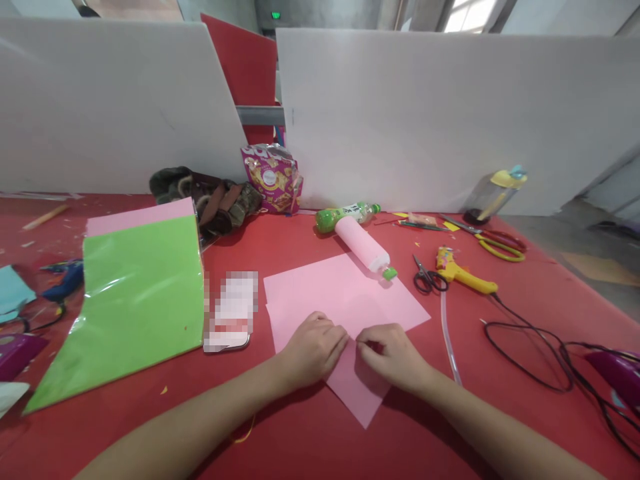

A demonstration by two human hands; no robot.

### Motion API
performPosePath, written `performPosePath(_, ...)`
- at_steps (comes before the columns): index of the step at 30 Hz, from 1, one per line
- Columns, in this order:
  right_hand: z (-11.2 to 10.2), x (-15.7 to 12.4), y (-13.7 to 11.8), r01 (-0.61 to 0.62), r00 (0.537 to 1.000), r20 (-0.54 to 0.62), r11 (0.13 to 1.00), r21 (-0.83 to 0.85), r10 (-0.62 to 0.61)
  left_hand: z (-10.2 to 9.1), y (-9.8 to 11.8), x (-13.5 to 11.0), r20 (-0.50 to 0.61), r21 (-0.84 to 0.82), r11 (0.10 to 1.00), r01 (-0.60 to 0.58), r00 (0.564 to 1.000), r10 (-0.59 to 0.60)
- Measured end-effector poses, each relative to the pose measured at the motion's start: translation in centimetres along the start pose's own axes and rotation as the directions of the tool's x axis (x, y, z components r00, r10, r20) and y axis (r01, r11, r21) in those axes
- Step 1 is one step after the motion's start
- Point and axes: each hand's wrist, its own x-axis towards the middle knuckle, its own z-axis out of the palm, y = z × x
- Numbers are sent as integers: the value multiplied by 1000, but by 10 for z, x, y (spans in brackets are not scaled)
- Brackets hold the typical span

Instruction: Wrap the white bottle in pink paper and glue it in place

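A pink sheet of paper (345, 300) lies on the red table (310, 440), partly folded, with a corner pointing toward me. My left hand (313, 347) rests on its near part, fingers curled and pressed down on the fold. My right hand (393, 353) sits just beside it, fingers pinched on the same fold. A bottle wrapped in pink paper (364, 245) with a green cap lies on the sheet's far edge.
Green and pink sheets (135, 300) and a phone (231, 312) lie left. Black scissors (427, 277), a yellow glue gun (463, 270) with black cable (530, 353), a clear tube (447, 333) and red-yellow scissors (493, 240) lie right. White boards (425, 113) stand behind, with a snack bag (273, 177).
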Motion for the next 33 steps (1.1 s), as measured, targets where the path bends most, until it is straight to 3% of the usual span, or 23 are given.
performPosePath(9,-10,3,-1,-163,987,44,973,164,158,-11,-12,5,-116,-44,993,106,987,-110)
performPosePath(20,-14,6,1,-293,956,117,887,357,269,-20,-22,8,-100,-10,986,168,981,-168)
performPosePath(25,-13,4,8,-341,940,159,820,459,301,-27,-30,9,-151,29,981,190,971,-184)
performPosePath(30,-11,4,12,-358,933,158,784,508,324,-50,-42,13,-294,104,933,346,907,-303)
performPosePath(33,-8,7,13,-337,935,104,754,564,340,-56,-45,15,-280,76,915,396,889,-362)
